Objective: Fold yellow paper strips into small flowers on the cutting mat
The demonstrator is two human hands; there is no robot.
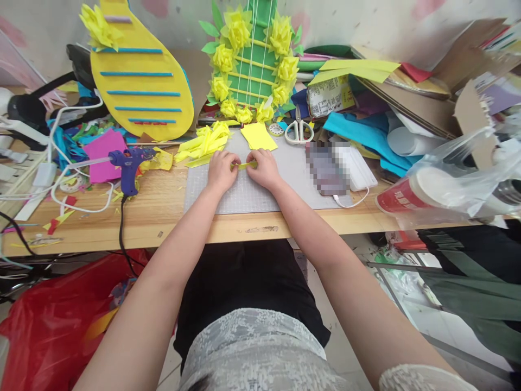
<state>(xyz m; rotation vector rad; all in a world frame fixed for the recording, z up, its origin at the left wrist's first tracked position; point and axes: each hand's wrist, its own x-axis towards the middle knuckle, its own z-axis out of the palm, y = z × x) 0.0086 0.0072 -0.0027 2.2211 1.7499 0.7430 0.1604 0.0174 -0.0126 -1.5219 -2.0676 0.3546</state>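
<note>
Between my two hands a narrow strip of yellow paper is stretched, one end in each. My left hand is closed on its left end, fingertips pinched. The other end sits in the closed fingers of my right hand. Both hands rest low over a grey cutting mat. Just beyond them lies a stack of yellow paper sheets, and to its left a heap of cut yellow strips. White-handled scissors lie at the mat's back edge.
A purple glue gun stands on the left, its cord hanging over the table edge. Behind are a yellow lute-shaped craft and a green one with yellow paper flowers. A phone and a red cup are at right.
</note>
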